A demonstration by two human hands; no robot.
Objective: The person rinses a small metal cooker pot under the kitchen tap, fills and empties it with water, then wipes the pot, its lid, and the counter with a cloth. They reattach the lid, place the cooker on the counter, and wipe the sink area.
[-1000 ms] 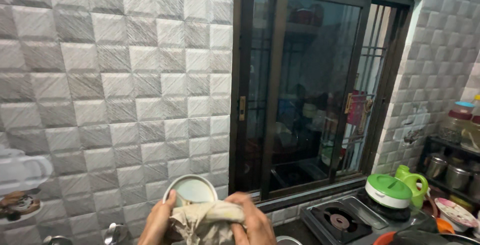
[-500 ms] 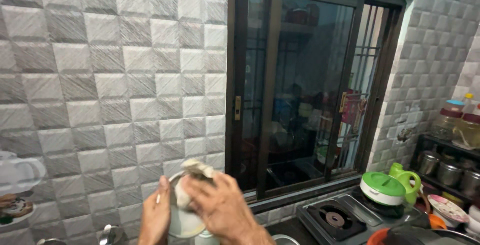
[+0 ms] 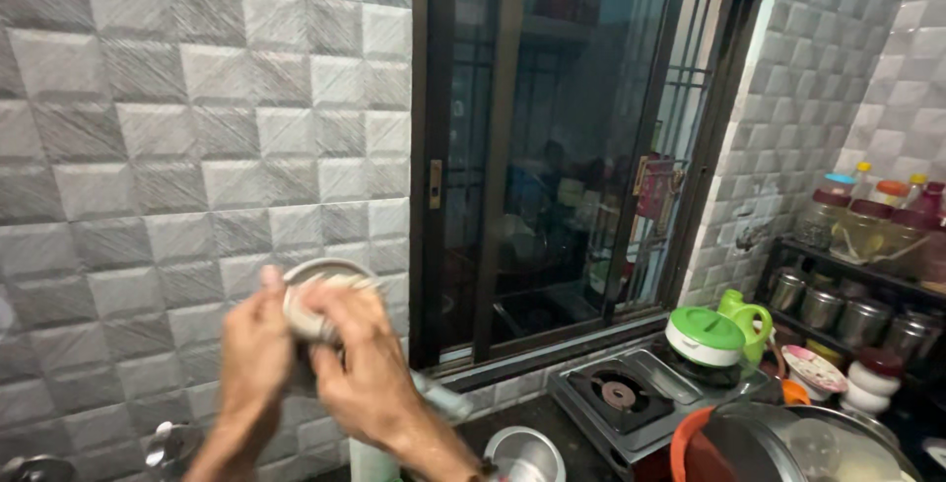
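A round steel bowl [image 3: 320, 273] is held up in front of the grey tiled wall, its rim showing above my fingers. My left hand [image 3: 254, 344] grips its left side. My right hand [image 3: 360, 364] presses a pale cloth [image 3: 307, 316] into the bowl's mouth. Both hands are motion-blurred and cover most of the bowl.
A dark-framed window [image 3: 572, 147] with bars fills the middle. A gas stove [image 3: 631, 398] stands below it with a green-lidded container [image 3: 705, 334] and green jug [image 3: 747, 319]. A steel cup [image 3: 524, 454] and large pan [image 3: 788, 443] sit nearby. Shelves of jars [image 3: 867, 226] stand at right. A tap [image 3: 168, 443] is low left.
The hands and bowl have risen in the view and the bowl has turned. The cloth moved from draping over the bowl to being pushed inside it. The view shifted slightly left.
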